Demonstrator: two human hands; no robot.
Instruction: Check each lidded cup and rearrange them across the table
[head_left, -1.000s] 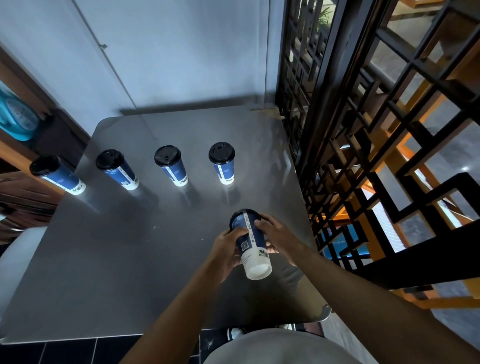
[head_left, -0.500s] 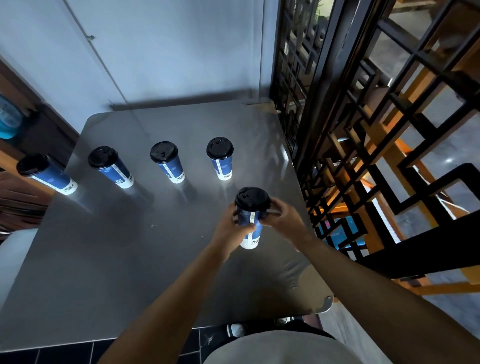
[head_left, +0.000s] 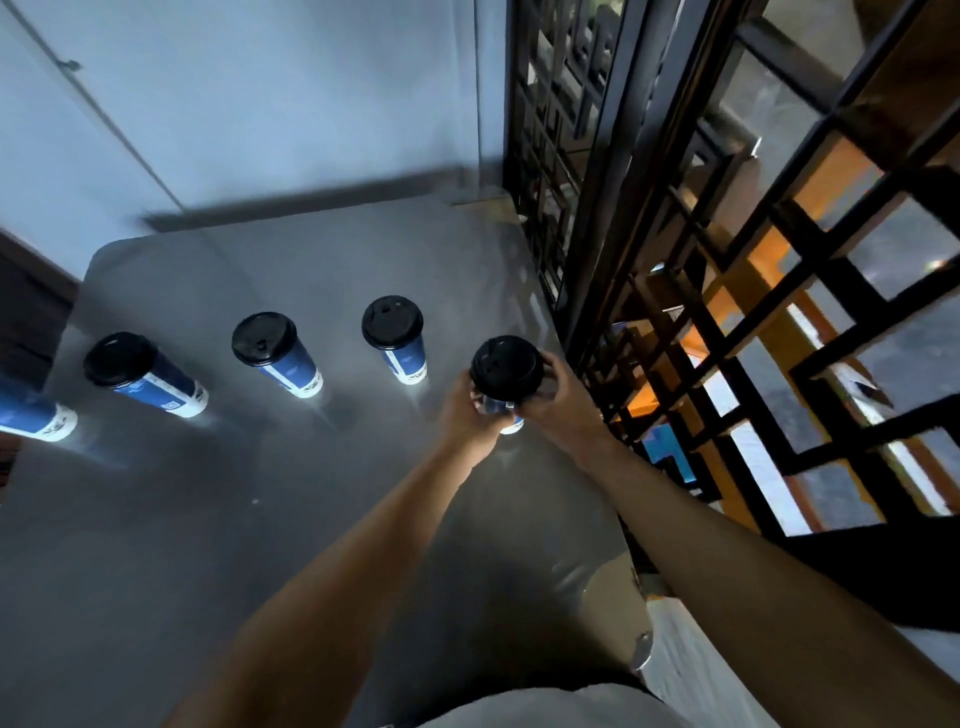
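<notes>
Both my hands hold one blue cup with a black lid (head_left: 506, 370) upright at the right end of the row. My left hand (head_left: 462, 415) wraps its left side and my right hand (head_left: 558, 400) its right side; its white base shows just below my fingers, close to the grey metal table (head_left: 208, 519). To its left a row of blue lidded cups stands on the table: the nearest one (head_left: 395, 338), a middle one (head_left: 272, 353), a further one (head_left: 143, 379), and one (head_left: 36, 415) cut off by the left edge of the view.
A black lattice screen (head_left: 675, 260) runs along the table's right edge, close to my right hand. A pale wall (head_left: 260, 104) backs the table. The table's near right corner (head_left: 639, 649) is rounded. Dark wooden furniture (head_left: 31, 291) stands at the left.
The held cup went from tilted with its base toward me to upright, and moved away from me and rightward, into line with the row of standing cups.
</notes>
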